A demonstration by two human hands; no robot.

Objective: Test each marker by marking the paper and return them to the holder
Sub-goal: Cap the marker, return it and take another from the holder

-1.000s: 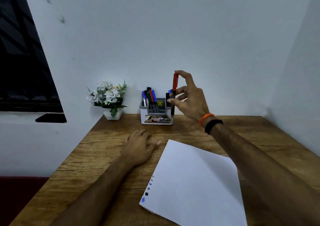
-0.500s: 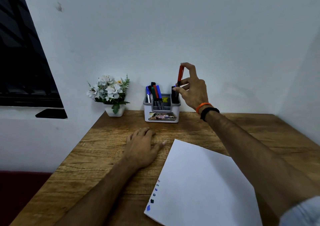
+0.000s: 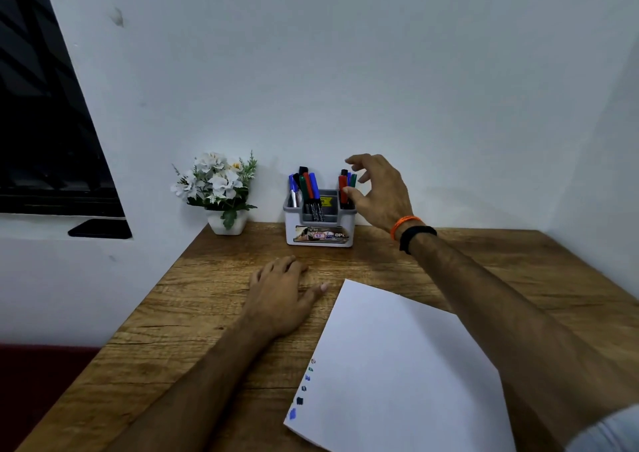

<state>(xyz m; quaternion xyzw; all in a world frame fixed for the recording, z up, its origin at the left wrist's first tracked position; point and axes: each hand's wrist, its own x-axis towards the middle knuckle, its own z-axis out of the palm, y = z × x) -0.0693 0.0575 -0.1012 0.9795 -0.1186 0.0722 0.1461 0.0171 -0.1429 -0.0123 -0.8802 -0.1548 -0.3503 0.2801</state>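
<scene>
**Red marker seated, fingers loose**

Head view: your right hand (image 3: 377, 192) hovers spread, gripping nothing, thumb beside the red marker (image 3: 342, 188) in the holder (image 3: 320, 225). Left hand (image 3: 280, 296) lies flat on the worktop (image 3: 214, 299). Markers look light, stiff, slick; pinch mid-barrel.

We see a dim room with soft, even light and a bluish tint on the wall (image 3: 345, 71). The window (image 3: 41, 123) is black and gives no light. Faint shadows sit on the wall beside the flowers (image 3: 216, 183). The picture bends at the edges, and the paper (image 3: 397, 365) looks pale, without glare.
</scene>
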